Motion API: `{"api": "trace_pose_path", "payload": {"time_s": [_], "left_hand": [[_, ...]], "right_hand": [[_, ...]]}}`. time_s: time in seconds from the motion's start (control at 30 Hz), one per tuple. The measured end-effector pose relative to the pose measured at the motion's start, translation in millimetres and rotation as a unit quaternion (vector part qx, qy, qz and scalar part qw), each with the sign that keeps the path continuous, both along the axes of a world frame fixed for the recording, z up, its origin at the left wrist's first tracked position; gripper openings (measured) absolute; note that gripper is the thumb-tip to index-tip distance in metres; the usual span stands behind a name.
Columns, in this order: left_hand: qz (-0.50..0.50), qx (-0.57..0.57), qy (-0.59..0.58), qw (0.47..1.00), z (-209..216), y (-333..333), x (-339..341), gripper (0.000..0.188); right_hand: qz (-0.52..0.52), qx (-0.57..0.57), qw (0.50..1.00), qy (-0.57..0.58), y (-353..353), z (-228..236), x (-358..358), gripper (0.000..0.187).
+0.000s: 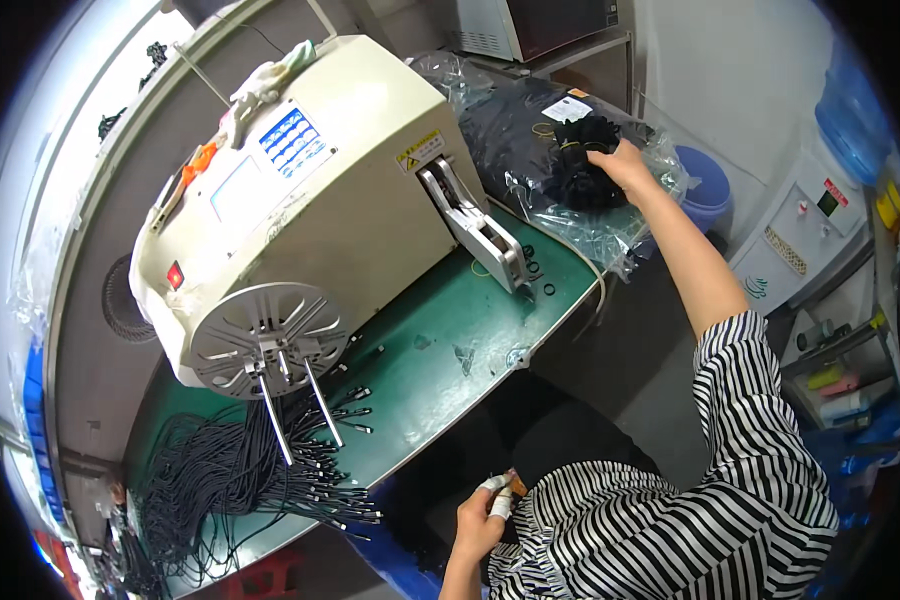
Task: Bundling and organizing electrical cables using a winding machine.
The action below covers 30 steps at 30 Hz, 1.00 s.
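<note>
My right hand (625, 172) reaches to the far right, its fingers closed on a bundle of coiled black cables (585, 185). The bundle lies on a large clear plastic bag (510, 130) full of black items. Low in the middle, near my lap, my left hand (482, 520) is closed, with white wrappings on its fingertips. Something small and orange-brown shows at its fingers, too unclear to name. A cream winding machine (370, 200) stands on the green table (420, 385). Its grey spoked disc (270, 340) carries two metal prongs and has no cable wound on it.
A heap of loose black cables (210, 480) with metal plugs covers the table's near left. Small black rings (533, 268) lie beside the machine's hinged arm (480, 235). At the right stand a blue bucket (705, 185) and a water dispenser (805, 225).
</note>
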<state>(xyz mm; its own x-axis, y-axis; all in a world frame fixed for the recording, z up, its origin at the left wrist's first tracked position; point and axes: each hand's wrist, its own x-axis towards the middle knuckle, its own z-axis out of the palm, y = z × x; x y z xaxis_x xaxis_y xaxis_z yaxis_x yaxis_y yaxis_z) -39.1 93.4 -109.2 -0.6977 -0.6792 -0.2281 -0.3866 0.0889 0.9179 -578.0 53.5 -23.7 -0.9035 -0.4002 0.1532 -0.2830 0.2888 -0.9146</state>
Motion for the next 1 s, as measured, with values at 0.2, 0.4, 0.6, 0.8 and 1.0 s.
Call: {"api": "trace_pose_path", "payload": {"time_s": [0.2, 0.4, 0.6, 0.8, 1.0], "left_hand": [[-0.001, 0.009, 0.076, 0.997, 32.2, -10.0, -28.1, 0.024], [0.018, -0.003, 0.284, 0.959, 81.6, -31.5, -62.8, 0.092], [0.057, 0.199, 0.306, 0.929, 98.2, -34.4, -94.8, 0.073], [0.130, 0.206, 0.256, 0.936, 84.6, -29.7, -77.4, 0.038], [0.076, -0.097, 0.185, 0.975, 67.8, -29.7, -62.8, 0.027]], "right_hand": [[0.053, -0.317, 0.947, 0.024, 43.8, 44.2, 53.2, 0.044], [0.311, -0.224, 0.909, 0.164, 85.7, 44.4, 199.6, 0.090], [0.547, -0.133, 0.814, -0.147, 70.3, 30.8, 271.4, 0.100], [0.586, -0.046, 0.772, -0.242, 69.8, 28.3, 279.0, 0.089], [0.621, -0.016, 0.767, 0.160, 81.1, 39.1, 272.1, 0.076]]}}
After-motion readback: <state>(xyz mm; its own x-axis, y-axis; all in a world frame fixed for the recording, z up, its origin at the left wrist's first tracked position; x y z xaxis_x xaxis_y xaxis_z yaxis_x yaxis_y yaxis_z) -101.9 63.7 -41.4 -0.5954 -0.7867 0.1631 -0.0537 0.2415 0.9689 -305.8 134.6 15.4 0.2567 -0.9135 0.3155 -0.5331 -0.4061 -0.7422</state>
